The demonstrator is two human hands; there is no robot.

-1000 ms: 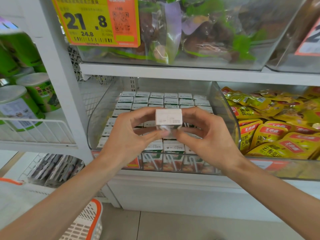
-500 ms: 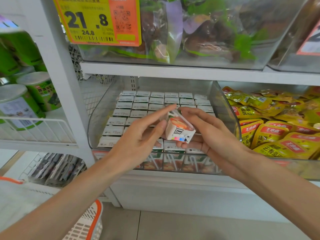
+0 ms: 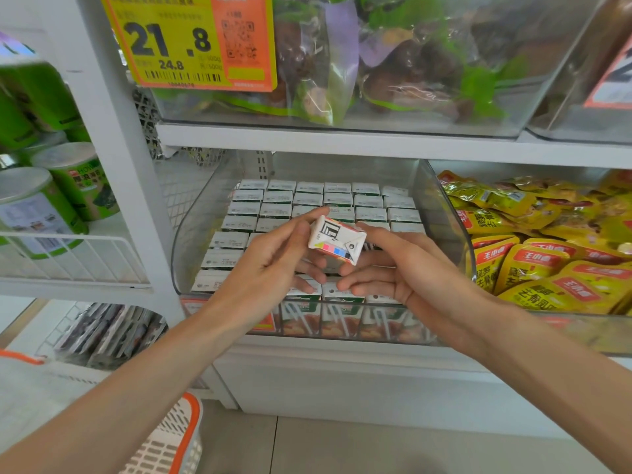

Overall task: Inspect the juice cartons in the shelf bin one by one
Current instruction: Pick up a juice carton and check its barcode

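Worn on the head, looking forward and down along both forearms. Aimed near the juice carton (image 3: 337, 239) held between left hand (image 3: 270, 265) and right hand (image 3: 403, 268). Close in, with the shelf bin (image 3: 444, 217) just beyond the hands. Wide enough to catch the shelf board (image 3: 342, 142) above the hands and a basket (image 3: 171, 436) below the left forearm.

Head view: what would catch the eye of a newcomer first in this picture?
First, the small juice carton in the middle, tilted and held between the left hand and the right hand above the clear shelf bin of packed cartons. Next, the yellow price tag at top left and the yellow snack packs on the right.
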